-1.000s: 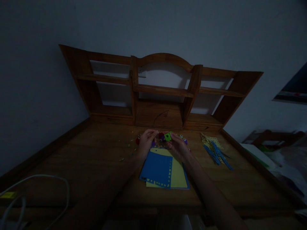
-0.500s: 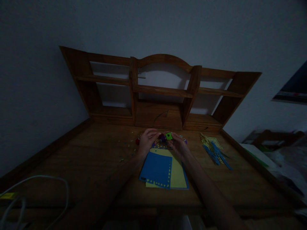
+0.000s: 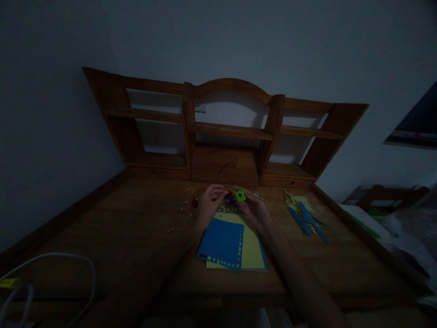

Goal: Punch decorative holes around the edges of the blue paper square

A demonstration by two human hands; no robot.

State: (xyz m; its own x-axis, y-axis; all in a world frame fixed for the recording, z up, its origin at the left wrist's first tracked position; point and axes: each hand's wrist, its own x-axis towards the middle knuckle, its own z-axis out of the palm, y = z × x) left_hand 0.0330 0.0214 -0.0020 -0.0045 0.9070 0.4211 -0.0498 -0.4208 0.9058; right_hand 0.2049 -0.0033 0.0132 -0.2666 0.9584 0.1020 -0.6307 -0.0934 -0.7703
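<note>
My right hand (image 3: pixel 256 208) grips a small bright green craft punch (image 3: pixel 240 195) with a dark round centre, held above the far end of the papers. Close on its left, my left hand (image 3: pixel 208 206) has thumb and fingertips pinched together; what they hold, if anything, is too dark to make out. A small purple thing (image 3: pixel 231 198) shows between the hands. Under my forearms lie a blue paper sheet (image 3: pixel 221 241) with a row of punched holes along two edges and a yellow sheet (image 3: pixel 252 250) below it. Tiny paper bits are scattered by my fingers.
A red thing with a googly eye (image 3: pixel 195 202) sits left of my left hand. Blue punched strips (image 3: pixel 307 218) and yellow punched strips (image 3: pixel 300 199) lie at the right. A wooden shelf (image 3: pixel 225 168) stands behind; a white cable (image 3: pixel 61 253) curves at lower left.
The view has shifted slightly. My hands stay nearly in place, with the green craft punch still in my right hand and turned a little.
</note>
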